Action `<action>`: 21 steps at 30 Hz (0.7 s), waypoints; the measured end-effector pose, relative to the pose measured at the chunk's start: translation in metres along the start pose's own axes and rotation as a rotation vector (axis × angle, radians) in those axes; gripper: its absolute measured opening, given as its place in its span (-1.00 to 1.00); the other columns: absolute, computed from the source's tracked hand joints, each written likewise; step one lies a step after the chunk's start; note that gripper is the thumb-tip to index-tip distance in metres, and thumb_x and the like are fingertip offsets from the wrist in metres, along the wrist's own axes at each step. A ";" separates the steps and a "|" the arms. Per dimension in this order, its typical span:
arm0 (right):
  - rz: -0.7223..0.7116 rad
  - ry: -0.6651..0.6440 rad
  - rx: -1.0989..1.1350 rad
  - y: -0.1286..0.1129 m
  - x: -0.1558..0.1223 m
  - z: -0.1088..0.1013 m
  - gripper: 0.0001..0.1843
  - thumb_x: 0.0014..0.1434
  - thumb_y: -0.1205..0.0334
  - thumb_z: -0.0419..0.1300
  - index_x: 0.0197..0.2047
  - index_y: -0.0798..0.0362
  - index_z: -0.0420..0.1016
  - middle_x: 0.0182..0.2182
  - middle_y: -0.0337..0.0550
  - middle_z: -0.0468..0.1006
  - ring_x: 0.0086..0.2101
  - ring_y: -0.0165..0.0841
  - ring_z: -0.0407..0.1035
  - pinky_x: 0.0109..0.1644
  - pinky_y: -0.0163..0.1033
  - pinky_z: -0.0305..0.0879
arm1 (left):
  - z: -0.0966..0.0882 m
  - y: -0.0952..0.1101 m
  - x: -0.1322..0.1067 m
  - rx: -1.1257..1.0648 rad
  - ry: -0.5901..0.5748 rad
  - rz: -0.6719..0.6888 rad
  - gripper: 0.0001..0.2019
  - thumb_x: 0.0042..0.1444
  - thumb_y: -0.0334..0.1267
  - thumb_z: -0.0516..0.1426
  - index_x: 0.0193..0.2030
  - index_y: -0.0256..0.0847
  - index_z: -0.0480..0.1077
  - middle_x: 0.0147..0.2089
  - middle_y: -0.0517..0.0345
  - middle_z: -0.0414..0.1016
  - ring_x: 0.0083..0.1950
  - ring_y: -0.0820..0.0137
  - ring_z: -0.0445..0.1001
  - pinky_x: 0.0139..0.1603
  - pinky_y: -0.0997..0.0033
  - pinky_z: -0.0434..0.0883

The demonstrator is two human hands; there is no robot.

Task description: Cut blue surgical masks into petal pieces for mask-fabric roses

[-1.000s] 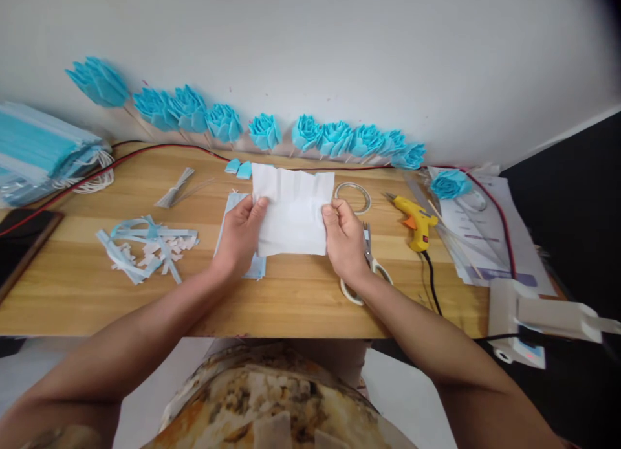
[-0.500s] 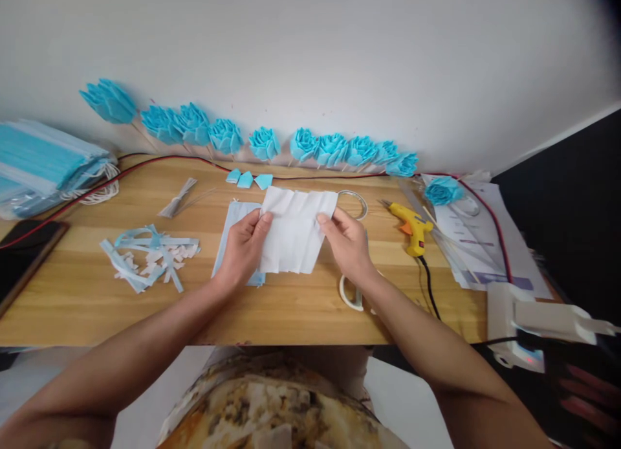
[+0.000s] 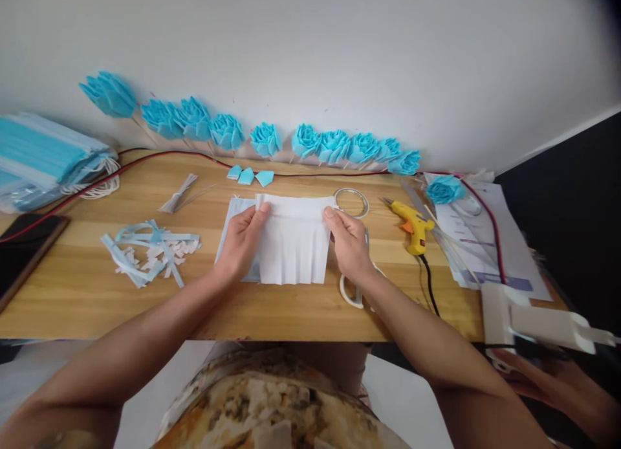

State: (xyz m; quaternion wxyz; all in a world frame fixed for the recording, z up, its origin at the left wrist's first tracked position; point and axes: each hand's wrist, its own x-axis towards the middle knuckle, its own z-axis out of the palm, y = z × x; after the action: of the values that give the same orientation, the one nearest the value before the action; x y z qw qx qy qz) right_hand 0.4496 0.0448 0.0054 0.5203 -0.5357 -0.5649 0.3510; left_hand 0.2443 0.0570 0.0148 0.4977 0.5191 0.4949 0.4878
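A white pleated sheet of mask fabric (image 3: pixel 294 248) is stretched between my two hands above the table. My left hand (image 3: pixel 241 239) pinches its upper left corner, thumb on top. At the upper right corner, my right hand (image 3: pixel 349 242) grips it the same way. Behind the left hand a pale blue mask piece (image 3: pixel 231 226) lies flat, partly covered by the white sheet. White-handled scissors (image 3: pixel 350 297) rest beneath my right wrist, partly hidden by it. Just beyond the right hand lies a ring-shaped roll of tape (image 3: pixel 365 203).
Blue fabric flowers (image 3: pixel 266 140) on sticks lean along the wall. Cut strips (image 3: pixel 145 248), a stack of masks (image 3: pixel 43 154) and a phone (image 3: pixel 29 255) are left. A yellow glue gun (image 3: pixel 412 226) and power strip (image 3: pixel 499 313) are right. Another person's hand (image 3: pixel 548 378) shows lower right.
The white sheet is pulled wider and flatter along its top edge, its lower edge hanging nearer me. Another person's hand has moved in below the power strip.
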 end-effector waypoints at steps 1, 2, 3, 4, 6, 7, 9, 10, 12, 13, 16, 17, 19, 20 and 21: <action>0.017 0.010 0.023 0.003 0.000 0.000 -0.32 0.33 -0.36 0.15 -0.52 -0.03 0.02 -0.54 -0.32 0.01 -0.49 -0.41 -0.05 -0.39 -0.23 0.05 | 0.000 0.000 0.000 -0.018 -0.007 -0.014 -0.46 0.24 0.27 0.20 -0.50 -0.16 0.32 -0.54 0.20 0.24 -0.49 0.42 0.15 -0.51 0.37 0.06; 0.037 0.002 0.057 0.005 0.001 0.000 -0.32 0.32 -0.36 0.17 -0.52 -0.03 0.04 -0.54 -0.32 0.05 -0.49 -0.41 -0.01 -0.39 -0.24 0.09 | -0.001 0.000 0.000 -0.038 -0.011 -0.031 -0.47 0.23 0.27 0.21 -0.49 -0.16 0.34 -0.54 0.19 0.27 -0.49 0.41 0.18 -0.51 0.37 0.08; 0.064 -0.028 0.104 0.007 0.001 -0.001 -0.33 0.29 -0.37 0.19 -0.52 -0.03 0.10 -0.54 -0.31 0.11 -0.49 -0.40 0.06 -0.38 -0.24 0.15 | -0.002 0.000 0.001 -0.059 -0.011 -0.046 -0.48 0.22 0.27 0.23 -0.48 -0.15 0.36 -0.54 0.18 0.29 -0.48 0.40 0.22 -0.50 0.36 0.10; 0.100 -0.082 0.164 0.007 0.002 -0.001 -0.36 0.27 -0.39 0.21 -0.51 -0.03 0.20 -0.54 -0.30 0.20 -0.48 -0.39 0.14 -0.37 -0.24 0.22 | -0.002 0.000 0.002 -0.082 -0.006 -0.054 -0.49 0.21 0.27 0.24 -0.47 -0.15 0.38 -0.53 0.17 0.32 -0.46 0.38 0.27 -0.50 0.36 0.13; 0.186 -0.229 0.289 0.005 0.003 -0.001 -0.42 0.23 -0.42 0.23 -0.41 -0.04 0.43 -0.50 -0.25 0.39 -0.44 -0.34 0.32 -0.34 -0.21 0.36 | -0.004 -0.001 0.004 -0.123 0.018 -0.052 -0.50 0.19 0.28 0.25 -0.43 -0.14 0.42 -0.52 0.14 0.38 -0.41 0.33 0.37 -0.48 0.36 0.20; 0.224 -0.297 0.327 0.003 0.003 -0.001 -0.44 0.21 -0.41 0.25 -0.33 -0.04 0.52 -0.47 -0.22 0.47 -0.42 -0.32 0.39 -0.32 -0.19 0.41 | -0.005 -0.002 0.005 -0.137 0.030 -0.045 -0.51 0.20 0.29 0.24 -0.40 -0.13 0.43 -0.50 0.13 0.42 -0.38 0.31 0.41 -0.47 0.36 0.24; 0.259 -0.370 0.324 0.000 0.003 -0.001 -0.48 0.17 -0.35 0.34 -0.24 -0.01 0.61 -0.45 -0.19 0.56 -0.42 -0.32 0.46 -0.31 -0.19 0.46 | -0.005 -0.005 0.007 -0.151 0.044 -0.036 -0.50 0.20 0.31 0.22 -0.36 -0.13 0.46 -0.46 0.12 0.47 -0.32 0.29 0.47 -0.44 0.37 0.30; 0.255 -0.378 0.300 -0.002 0.003 -0.001 -0.50 0.15 -0.31 0.37 -0.23 0.00 0.63 -0.44 -0.18 0.59 -0.41 -0.32 0.48 -0.31 -0.20 0.47 | -0.006 -0.006 0.008 -0.154 0.045 -0.039 -0.50 0.21 0.31 0.22 -0.36 -0.13 0.47 -0.45 0.12 0.49 -0.31 0.29 0.48 -0.43 0.37 0.32; 0.228 -0.373 0.270 -0.004 0.003 -0.002 -0.51 0.16 -0.29 0.37 -0.20 0.00 0.66 -0.39 -0.16 0.63 -0.37 -0.32 0.51 -0.31 -0.22 0.48 | -0.006 -0.008 0.008 -0.158 0.037 -0.053 -0.50 0.21 0.31 0.22 -0.37 -0.13 0.47 -0.45 0.12 0.49 -0.31 0.29 0.49 -0.43 0.37 0.32; 0.214 -0.377 0.267 -0.004 0.003 -0.002 -0.49 0.18 -0.31 0.34 -0.16 0.00 0.67 -0.35 -0.14 0.64 -0.34 -0.31 0.52 -0.31 -0.22 0.48 | -0.005 -0.008 0.008 -0.163 0.030 -0.059 -0.50 0.21 0.30 0.23 -0.37 -0.13 0.47 -0.46 0.12 0.49 -0.32 0.30 0.49 -0.43 0.36 0.33; 0.200 -0.415 0.260 -0.006 0.003 -0.002 -0.45 0.20 -0.33 0.30 -0.05 -0.02 0.65 -0.27 -0.13 0.65 -0.29 -0.29 0.52 -0.31 -0.21 0.49 | -0.004 -0.007 0.007 -0.184 0.009 -0.066 -0.50 0.20 0.31 0.23 -0.35 -0.14 0.49 -0.45 0.11 0.52 -0.32 0.29 0.52 -0.44 0.36 0.34; 0.202 -0.422 0.240 -0.007 0.003 -0.001 -0.47 0.18 -0.29 0.33 -0.04 -0.02 0.64 -0.30 -0.15 0.63 -0.32 -0.30 0.50 -0.32 -0.21 0.47 | -0.003 -0.006 0.007 -0.189 0.005 -0.069 -0.50 0.20 0.31 0.23 -0.33 -0.14 0.50 -0.44 0.10 0.53 -0.32 0.28 0.53 -0.44 0.36 0.35; 0.196 -0.418 0.178 -0.009 0.003 0.000 -0.58 0.16 -0.19 0.38 -0.14 -0.01 0.62 -0.43 -0.24 0.55 -0.43 -0.35 0.43 -0.37 -0.24 0.41 | -0.002 -0.005 0.007 -0.198 -0.004 -0.079 -0.50 0.19 0.31 0.23 -0.30 -0.14 0.52 -0.42 0.09 0.55 -0.29 0.26 0.56 -0.42 0.36 0.38; 0.182 -0.402 0.140 -0.010 0.003 0.001 -0.64 0.16 -0.13 0.38 -0.24 0.00 0.59 -0.50 -0.28 0.49 -0.48 -0.38 0.36 -0.40 -0.26 0.34 | -0.002 -0.005 0.007 -0.199 -0.006 -0.087 -0.50 0.19 0.32 0.23 -0.28 -0.14 0.52 -0.41 0.08 0.56 -0.27 0.25 0.57 -0.41 0.36 0.40; 0.159 -0.377 0.103 -0.010 0.003 0.001 -0.67 0.17 -0.09 0.38 -0.35 0.01 0.54 -0.56 -0.32 0.42 -0.52 -0.42 0.29 -0.43 -0.29 0.26 | -0.001 -0.004 0.007 -0.205 -0.005 -0.093 -0.49 0.18 0.33 0.23 -0.25 -0.15 0.53 -0.40 0.07 0.57 -0.26 0.24 0.58 -0.40 0.36 0.41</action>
State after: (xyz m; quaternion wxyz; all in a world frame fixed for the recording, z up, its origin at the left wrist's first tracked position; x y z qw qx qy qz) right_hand 0.4466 0.0458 0.0156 0.4026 -0.4761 -0.5895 0.5136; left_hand 0.2433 0.0646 0.0105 0.5717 0.4431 0.4645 0.5110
